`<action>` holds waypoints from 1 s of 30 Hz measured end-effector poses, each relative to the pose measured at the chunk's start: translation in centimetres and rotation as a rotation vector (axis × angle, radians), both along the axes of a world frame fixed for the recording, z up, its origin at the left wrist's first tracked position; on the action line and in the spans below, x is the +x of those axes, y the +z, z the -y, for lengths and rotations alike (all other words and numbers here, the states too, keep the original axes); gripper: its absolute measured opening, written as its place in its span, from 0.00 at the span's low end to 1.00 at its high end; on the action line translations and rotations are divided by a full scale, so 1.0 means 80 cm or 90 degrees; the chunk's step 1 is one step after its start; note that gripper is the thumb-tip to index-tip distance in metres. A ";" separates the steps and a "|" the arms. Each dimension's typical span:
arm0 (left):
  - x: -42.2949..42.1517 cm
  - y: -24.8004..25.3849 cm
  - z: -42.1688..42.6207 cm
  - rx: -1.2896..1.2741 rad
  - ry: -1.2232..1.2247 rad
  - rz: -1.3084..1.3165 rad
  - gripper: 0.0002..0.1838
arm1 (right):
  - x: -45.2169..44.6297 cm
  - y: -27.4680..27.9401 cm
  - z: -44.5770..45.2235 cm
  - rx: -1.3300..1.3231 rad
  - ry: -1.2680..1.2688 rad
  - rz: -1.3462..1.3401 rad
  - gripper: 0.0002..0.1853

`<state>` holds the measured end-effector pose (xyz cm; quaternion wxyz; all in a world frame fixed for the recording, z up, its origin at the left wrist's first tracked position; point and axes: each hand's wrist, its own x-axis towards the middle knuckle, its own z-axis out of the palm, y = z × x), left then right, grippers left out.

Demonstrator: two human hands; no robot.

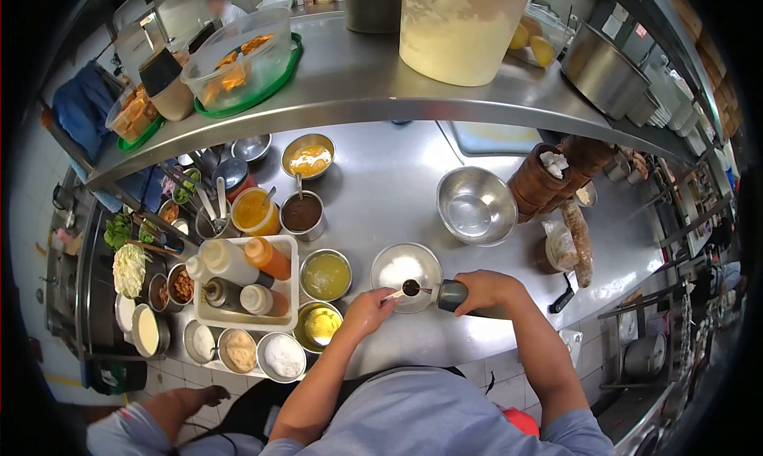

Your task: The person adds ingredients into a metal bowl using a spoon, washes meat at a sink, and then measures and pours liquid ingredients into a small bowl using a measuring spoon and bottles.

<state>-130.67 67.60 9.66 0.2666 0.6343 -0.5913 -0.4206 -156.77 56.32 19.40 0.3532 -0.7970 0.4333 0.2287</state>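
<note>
My left hand (372, 311) is closed on the handle of a small measuring spoon (411, 287) filled with dark liquid. The spoon is held over a clear bowl (381, 259) that has white powder (401, 267) in it. My right hand (482, 291) grips a dark squeeze bottle (453, 295), tilted sideways with its nozzle at the spoon. Left of the clear bowl stand a metal bowl of yellow-green liquid (326, 276) and one with egg yolk (320, 327). Behind it to the right is a shiny metal bowl (477, 206).
A white bin (238, 326) of squeeze bottles stands on the left, with several ingredient bowls around it. Brown containers (540, 176) and a knife (563, 295) lie on the right. A steel shelf (350, 106) crosses overhead. Another person's hand (213, 396) shows at lower left.
</note>
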 end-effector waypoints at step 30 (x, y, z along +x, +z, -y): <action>0.001 0.010 0.014 -0.165 0.139 0.077 0.10 | -0.058 -0.054 -0.055 -0.006 -0.287 0.352 0.44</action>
